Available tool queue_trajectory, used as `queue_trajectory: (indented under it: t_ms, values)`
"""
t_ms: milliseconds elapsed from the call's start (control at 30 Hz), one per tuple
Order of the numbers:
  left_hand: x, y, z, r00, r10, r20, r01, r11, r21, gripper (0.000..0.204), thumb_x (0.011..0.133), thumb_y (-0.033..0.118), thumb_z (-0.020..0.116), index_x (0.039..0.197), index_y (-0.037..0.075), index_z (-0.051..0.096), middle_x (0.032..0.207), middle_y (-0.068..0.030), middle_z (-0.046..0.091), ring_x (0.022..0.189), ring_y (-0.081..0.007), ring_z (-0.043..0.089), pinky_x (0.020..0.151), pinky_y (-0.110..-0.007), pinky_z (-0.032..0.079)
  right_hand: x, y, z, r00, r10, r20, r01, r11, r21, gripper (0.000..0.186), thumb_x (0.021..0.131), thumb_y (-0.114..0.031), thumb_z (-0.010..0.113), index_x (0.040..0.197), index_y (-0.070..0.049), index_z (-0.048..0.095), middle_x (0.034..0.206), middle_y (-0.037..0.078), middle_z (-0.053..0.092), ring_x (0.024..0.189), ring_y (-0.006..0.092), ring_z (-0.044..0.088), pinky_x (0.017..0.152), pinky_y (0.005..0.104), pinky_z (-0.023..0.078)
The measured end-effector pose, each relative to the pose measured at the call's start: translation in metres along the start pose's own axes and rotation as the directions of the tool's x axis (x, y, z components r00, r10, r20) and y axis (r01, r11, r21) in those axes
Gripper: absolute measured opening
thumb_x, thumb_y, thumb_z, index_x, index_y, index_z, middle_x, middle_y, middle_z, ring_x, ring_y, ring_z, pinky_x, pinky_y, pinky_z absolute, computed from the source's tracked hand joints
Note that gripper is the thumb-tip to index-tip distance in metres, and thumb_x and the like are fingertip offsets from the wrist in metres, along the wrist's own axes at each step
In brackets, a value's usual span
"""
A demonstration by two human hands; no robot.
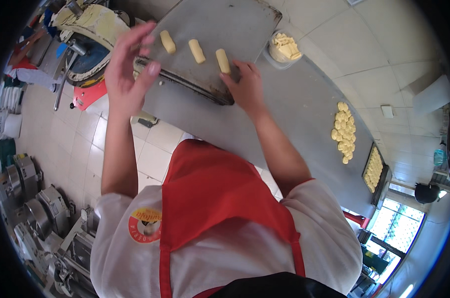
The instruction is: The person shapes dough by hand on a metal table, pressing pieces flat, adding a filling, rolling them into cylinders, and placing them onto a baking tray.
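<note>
Three pale yellow dough rolls lie in a row on a worn dark metal baking tray [212,22]: a left roll [167,42], a middle roll [197,51] and a right roll [222,60]. My right hand [248,87] is at the near end of the right roll, thumb and forefinger closed about that end. Raised over the tray's left edge, my left hand [128,69] is empty. Its fingers are spread and slightly blurred.
A clear tub of yellow pieces [284,48] stands beside the tray on the metal table [289,109]. Farther right are a cluster of dough pieces [344,131] and a filled tray [373,171]. A dough-smeared machine [88,47] stands at left; another person [33,74] is beyond it.
</note>
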State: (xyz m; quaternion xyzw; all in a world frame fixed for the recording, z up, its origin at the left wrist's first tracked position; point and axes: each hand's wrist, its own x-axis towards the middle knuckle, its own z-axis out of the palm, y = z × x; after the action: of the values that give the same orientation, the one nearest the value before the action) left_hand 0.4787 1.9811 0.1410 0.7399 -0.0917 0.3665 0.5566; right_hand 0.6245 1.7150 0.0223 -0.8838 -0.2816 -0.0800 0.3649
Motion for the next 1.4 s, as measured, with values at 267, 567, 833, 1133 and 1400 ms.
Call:
queue_trajectory:
  t_ms: [267,567,833,1133,1400]
  values:
    - [-0.025,-0.058,0.001,0.986,-0.162,0.030,0.164,0.976,-0.143,0.056,0.094,0.023,0.076,0.143,0.000,0.062,0.147,-0.0137,0.059,0.128,-0.0236,0.060,0.103,-0.036,0.047,0.037,-0.041,0.009,0.964,0.190,0.184,-0.199,0.980,0.028,0.057,0.089,-0.016,0.080,0.140,-0.005,0.058,0.126,0.020,0.071,0.115,0.0427,0.068,0.098,0.0502,0.056]
    - [-0.017,-0.070,0.104,0.969,-0.118,0.219,0.146,0.982,-0.119,0.067,0.099,0.042,0.069,0.151,0.002,0.055,0.156,-0.0231,0.055,0.132,-0.0314,0.061,0.108,-0.044,0.047,-0.017,0.024,-0.049,0.981,0.025,-0.194,0.001,0.992,0.128,0.055,0.090,-0.024,0.082,0.138,-0.008,0.063,0.134,0.019,0.067,0.117,0.0408,0.067,0.094,0.0466,0.059]
    - [-0.045,-0.031,0.265,0.854,-0.314,0.414,0.373,0.926,-0.068,0.046,0.100,0.027,0.072,0.136,-0.002,0.067,0.143,-0.0219,0.061,0.129,-0.0268,0.061,0.105,-0.039,0.048,-0.247,0.345,-0.240,0.216,0.779,-0.589,-0.878,0.419,0.232,0.049,0.091,-0.017,0.078,0.138,-0.010,0.066,0.129,0.019,0.064,0.110,0.0306,0.067,0.089,0.0422,0.058]
    - [-0.060,0.035,0.454,0.639,-0.230,0.734,0.333,0.943,0.005,0.033,0.099,0.008,0.069,0.131,-0.002,0.070,0.140,-0.0183,0.061,0.122,-0.0237,0.064,0.106,-0.038,0.050,-0.279,0.465,-0.368,0.731,0.639,-0.238,-0.640,0.522,-0.564,0.037,0.087,0.000,0.068,0.122,-0.012,0.071,0.127,0.010,0.061,0.121,0.0333,0.062,0.098,0.0452,0.058]
    - [-0.127,0.032,0.544,0.482,-0.500,0.719,0.832,0.518,-0.198,0.040,0.112,0.020,0.057,0.148,0.002,0.058,0.141,-0.0125,0.061,0.128,-0.0216,0.062,0.107,-0.036,0.050,-0.254,0.308,-0.390,0.652,0.703,-0.284,-0.594,0.706,0.385,0.019,0.087,0.008,0.063,0.101,-0.005,0.067,0.105,0.007,0.070,0.090,0.0151,0.069,0.078,0.0326,0.058]
